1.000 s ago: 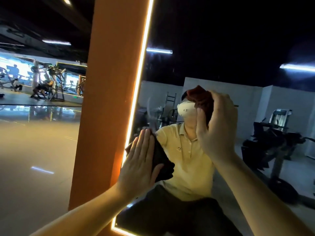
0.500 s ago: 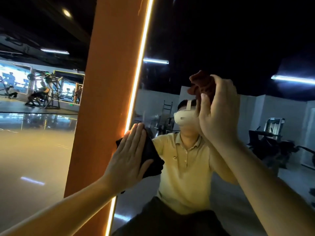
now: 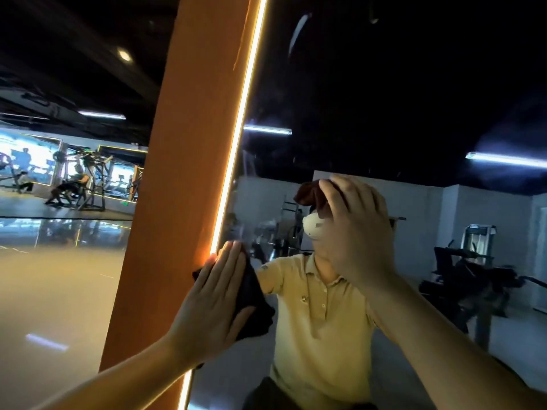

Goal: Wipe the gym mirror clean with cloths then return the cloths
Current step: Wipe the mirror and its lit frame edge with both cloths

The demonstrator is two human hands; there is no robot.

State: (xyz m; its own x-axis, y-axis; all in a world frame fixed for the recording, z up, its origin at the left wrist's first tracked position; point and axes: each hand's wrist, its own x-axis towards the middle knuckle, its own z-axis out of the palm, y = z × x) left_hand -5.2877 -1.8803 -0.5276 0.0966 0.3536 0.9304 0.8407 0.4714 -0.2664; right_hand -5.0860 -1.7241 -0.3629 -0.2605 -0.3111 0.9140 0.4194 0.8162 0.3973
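Note:
The gym mirror (image 3: 384,99) fills the right of the view and reflects a person in a yellow shirt. My left hand (image 3: 216,303) lies flat, fingers straight, and presses a black cloth (image 3: 256,303) against the glass at the mirror's lit left edge. My fingertips reach the light strip (image 3: 236,137). Higher up and to the right, my right hand (image 3: 358,241) presses a dark red cloth (image 3: 309,195) on the glass. Only a bunched end of that cloth shows above my fingers.
A broad orange frame (image 3: 189,173) borders the mirror on the left. Beyond it lie a shiny gym floor (image 3: 59,291) and distant exercise machines (image 3: 85,187). The mirror reflects dark machines (image 3: 467,279) behind me.
My left hand slid the black cloth leftward up to the light strip. My right hand swept the red cloth up the glass, then partly back down.

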